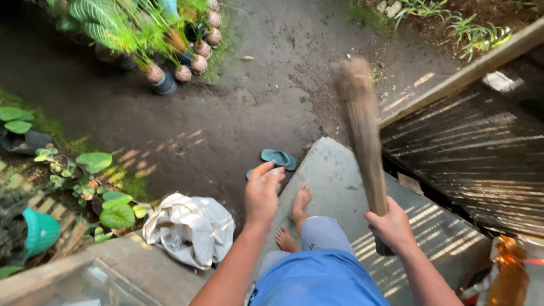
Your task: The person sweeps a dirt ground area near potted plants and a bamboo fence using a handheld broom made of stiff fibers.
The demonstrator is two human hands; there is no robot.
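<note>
My right hand grips the lower end of a stick broom whose brown bristle bundle points up and away, blurred at its tip. My left hand hangs empty in front of me, fingers loosely apart, above a pair of teal flip-flops lying on the dark soil. My bare feet stand on a grey concrete step. I wear a blue shirt and grey trousers.
A crumpled white sack lies at the step's left edge. Potted plants stand at the far left, leafy plants and a teal pot at the near left. A slatted bamboo panel rises on the right.
</note>
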